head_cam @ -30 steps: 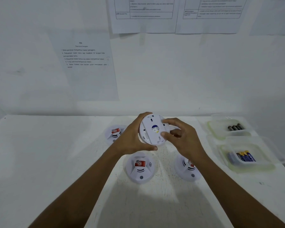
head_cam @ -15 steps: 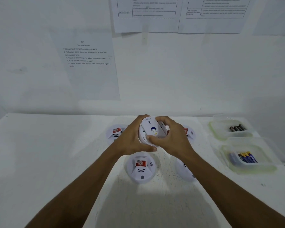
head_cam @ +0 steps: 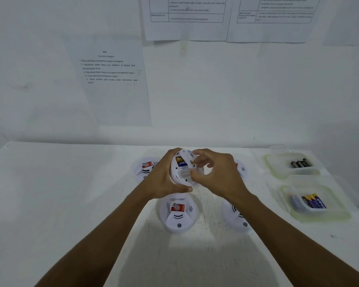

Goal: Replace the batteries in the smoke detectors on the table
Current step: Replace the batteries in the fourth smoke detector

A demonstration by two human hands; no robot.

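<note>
Above the white table [head_cam: 71,204], centre frame, the left hand [head_cam: 164,180] grips the smoke detector [head_cam: 181,174]; the right hand [head_cam: 220,175] pinches at its opened back. Prying hard could knock it loose.

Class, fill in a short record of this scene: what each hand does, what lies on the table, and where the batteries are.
Left hand: grips round white plastic smoke detector, back facing camera
Right hand: pinches the detector's back
White table: four more white detectors resting
Far clear plastic tub: dark batteries
Near clear plastic tub: blue-yellow batteries
</note>
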